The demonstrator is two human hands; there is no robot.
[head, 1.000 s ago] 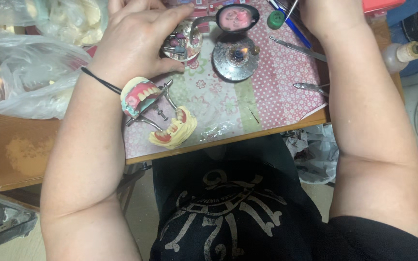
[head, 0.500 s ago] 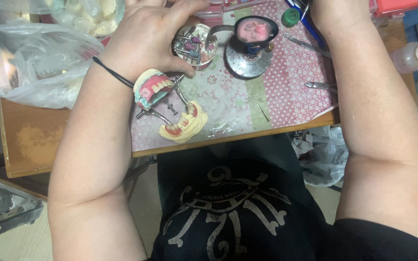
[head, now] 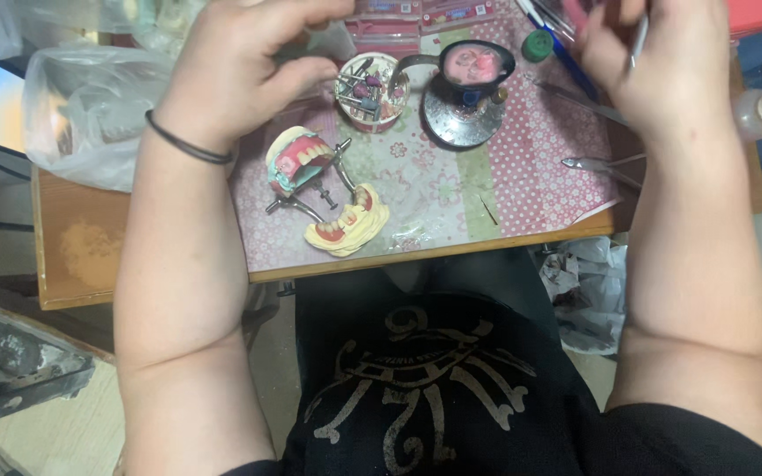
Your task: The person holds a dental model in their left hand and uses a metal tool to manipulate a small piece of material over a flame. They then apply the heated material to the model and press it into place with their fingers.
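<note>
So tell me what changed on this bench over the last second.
The left hand has lifted off the small round tin of burs, which now lies uncovered, and hovers open above it. The right hand has come into view, holding a thin metal tool. The denture model on its metal frame, the dark cup of pink wax and the patterned mat stayed put.

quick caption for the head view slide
Left hand hovers over a small tool cup beside denture models; right hand holds a thin metal tool.

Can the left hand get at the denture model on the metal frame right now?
Probably yes. The left hand hovers above the table, empty as far as shows, and the denture model lies just below its wrist, uncovered; only the round tool pot stands close by.
</note>
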